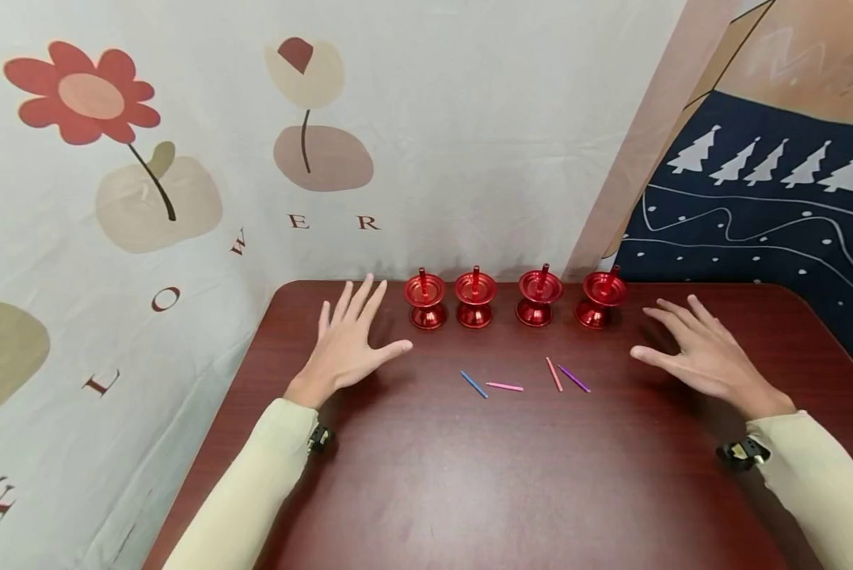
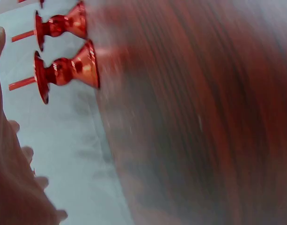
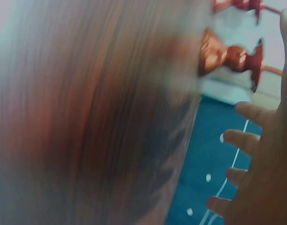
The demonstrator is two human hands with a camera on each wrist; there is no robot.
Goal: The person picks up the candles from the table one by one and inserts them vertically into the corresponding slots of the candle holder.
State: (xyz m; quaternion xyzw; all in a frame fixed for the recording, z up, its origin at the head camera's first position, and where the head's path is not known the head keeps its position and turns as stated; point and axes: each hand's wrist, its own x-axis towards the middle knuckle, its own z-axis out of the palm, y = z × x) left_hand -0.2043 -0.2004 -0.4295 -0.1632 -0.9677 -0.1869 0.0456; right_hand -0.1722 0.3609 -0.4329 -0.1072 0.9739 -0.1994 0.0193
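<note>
My left hand (image 1: 349, 342) hovers over the table's left part, fingers spread and holding nothing. Its thumb points toward the leftmost of several shiny red candle holders (image 1: 427, 314), which stand upright in a row, each with a thin red stem rising from its dish. On the right, my right hand (image 1: 711, 356) is also spread and holds nothing; nearest to it is the rightmost candle holder (image 1: 593, 315). In front of the row lie thin sticks, perhaps small candles: a blue stick (image 1: 474, 384), a pink stick (image 1: 504, 387), a coral-red stick (image 1: 554, 374) and a purple stick (image 1: 574, 378).
The dark red-brown table (image 1: 469, 491) has rounded back corners. Behind it hangs a pale cloth (image 1: 469, 158) printed with flowers and letters, and at the right a dark blue cloth (image 1: 754, 214) with white trees. Both wrist views are blurred over the tabletop.
</note>
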